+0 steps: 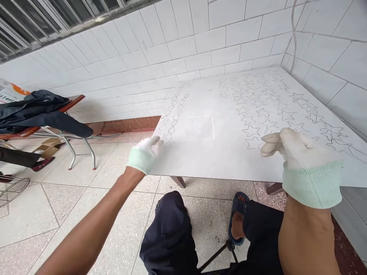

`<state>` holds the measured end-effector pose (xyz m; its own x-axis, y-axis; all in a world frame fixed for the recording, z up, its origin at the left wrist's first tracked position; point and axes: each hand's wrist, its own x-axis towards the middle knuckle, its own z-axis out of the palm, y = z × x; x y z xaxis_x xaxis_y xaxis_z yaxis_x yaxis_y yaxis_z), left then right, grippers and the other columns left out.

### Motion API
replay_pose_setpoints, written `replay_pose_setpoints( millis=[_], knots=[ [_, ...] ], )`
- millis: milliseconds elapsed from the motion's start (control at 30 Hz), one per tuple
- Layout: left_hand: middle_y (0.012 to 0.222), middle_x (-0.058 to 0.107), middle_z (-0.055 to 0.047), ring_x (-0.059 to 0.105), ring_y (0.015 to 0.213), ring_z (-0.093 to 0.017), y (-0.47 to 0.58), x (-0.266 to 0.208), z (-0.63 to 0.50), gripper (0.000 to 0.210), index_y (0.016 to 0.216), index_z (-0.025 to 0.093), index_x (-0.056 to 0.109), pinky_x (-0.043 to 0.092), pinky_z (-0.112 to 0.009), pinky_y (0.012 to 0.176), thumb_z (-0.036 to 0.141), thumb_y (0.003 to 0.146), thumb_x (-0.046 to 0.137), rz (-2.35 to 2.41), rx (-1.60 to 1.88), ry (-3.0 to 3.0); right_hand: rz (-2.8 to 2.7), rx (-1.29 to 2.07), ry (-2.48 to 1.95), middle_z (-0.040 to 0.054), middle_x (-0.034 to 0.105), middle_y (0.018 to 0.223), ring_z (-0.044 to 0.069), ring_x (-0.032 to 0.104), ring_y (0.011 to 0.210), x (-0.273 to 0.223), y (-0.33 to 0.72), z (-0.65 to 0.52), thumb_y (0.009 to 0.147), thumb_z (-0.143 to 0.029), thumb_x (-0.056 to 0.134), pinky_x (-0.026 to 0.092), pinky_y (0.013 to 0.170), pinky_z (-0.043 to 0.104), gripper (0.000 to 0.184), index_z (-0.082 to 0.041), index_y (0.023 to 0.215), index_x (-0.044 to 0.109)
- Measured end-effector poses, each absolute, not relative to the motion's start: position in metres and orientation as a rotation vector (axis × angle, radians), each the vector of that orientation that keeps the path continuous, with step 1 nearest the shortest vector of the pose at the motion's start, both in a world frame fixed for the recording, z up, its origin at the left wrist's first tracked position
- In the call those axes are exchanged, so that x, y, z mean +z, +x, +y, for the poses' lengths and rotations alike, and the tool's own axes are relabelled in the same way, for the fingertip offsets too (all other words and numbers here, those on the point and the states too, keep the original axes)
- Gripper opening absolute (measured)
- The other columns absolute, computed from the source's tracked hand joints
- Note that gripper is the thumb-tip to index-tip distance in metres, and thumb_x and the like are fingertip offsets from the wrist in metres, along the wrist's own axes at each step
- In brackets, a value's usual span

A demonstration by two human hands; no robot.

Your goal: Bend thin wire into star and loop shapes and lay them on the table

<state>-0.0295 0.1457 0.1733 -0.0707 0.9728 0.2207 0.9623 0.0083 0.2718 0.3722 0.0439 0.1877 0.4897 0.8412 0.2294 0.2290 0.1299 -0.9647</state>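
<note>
My left hand (146, 151), in a white glove with a pale green cuff, is at the left front edge of the white table (197, 160). Its fingers are slightly apart and partly blurred, close to the nearest thin wire loops (168, 136), which run back in two rows. My right hand (292, 147), gloved the same way, hovers over the table's right part with fingers and thumb curled together. Whatever lies inside that grip is hidden. Beneath and beyond it, many star-shaped wire outlines (263, 112) lie in rows.
A clear, flat rectangular piece (200, 128) lies between the loops and stars. White tiled wall (186, 47) borders the table behind and right. Leftward, dark clothing (43, 110) covers a red-topped folding stool (76, 102). A black stand (229, 246) is between my legs.
</note>
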Motion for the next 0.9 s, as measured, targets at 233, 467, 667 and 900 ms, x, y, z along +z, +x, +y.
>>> replay_pose_setpoints(
  millis=[233, 467, 667, 900],
  knots=[
    [0.163, 0.060, -0.023, 0.056, 0.152, -0.038, -0.027, 0.120, 0.111, 0.072, 0.157, 0.006, 0.057, 0.043, -0.051, 0.128, 0.051, 0.102, 0.047, 1.840, 0.417, 2.422, -1.101, 0.701, -1.423, 0.0086, 0.079, 0.086, 0.026, 0.077, 0.086, 0.209, 0.337, 0.031, 0.105, -0.053, 0.058, 0.061, 0.086, 0.042, 0.042, -0.022, 0.085, 0.079],
    [0.146, 0.073, -0.025, 0.065, 0.141, -0.042, -0.043, 0.091, 0.107, 0.062, 0.139, 0.009, 0.069, 0.051, -0.051, 0.119, 0.054, 0.102, 0.050, 1.869, 0.436, 2.596, -1.374, 0.771, -1.422, 0.0058, 0.079, 0.089, 0.024, 0.075, 0.090, 0.217, 0.320, 0.021, 0.108, -0.058, 0.051, 0.057, 0.080, 0.036, 0.047, -0.023, 0.093, 0.079],
    [0.137, 0.078, -0.021, 0.074, 0.125, -0.039, -0.019, 0.086, 0.075, 0.040, 0.129, 0.015, 0.074, 0.058, -0.048, 0.107, 0.039, 0.102, 0.058, 1.832, 0.393, 2.753, -1.555, 0.873, -1.381, 0.0053, 0.075, 0.085, 0.022, 0.068, 0.081, 0.215, 0.293, 0.025, 0.107, -0.060, 0.050, 0.049, 0.068, 0.034, 0.049, -0.023, 0.094, 0.079],
    [0.135, 0.079, -0.019, 0.080, 0.100, -0.035, 0.006, 0.106, 0.054, 0.052, 0.144, 0.012, 0.073, 0.061, -0.046, 0.082, 0.006, 0.105, 0.040, 1.904, -0.094, 2.826, -1.831, 0.885, -1.328, 0.0038, 0.074, 0.084, 0.021, 0.067, 0.088, 0.214, 0.267, 0.033, 0.109, -0.052, 0.053, 0.048, 0.079, 0.034, 0.042, -0.023, 0.093, 0.078]
  ],
)
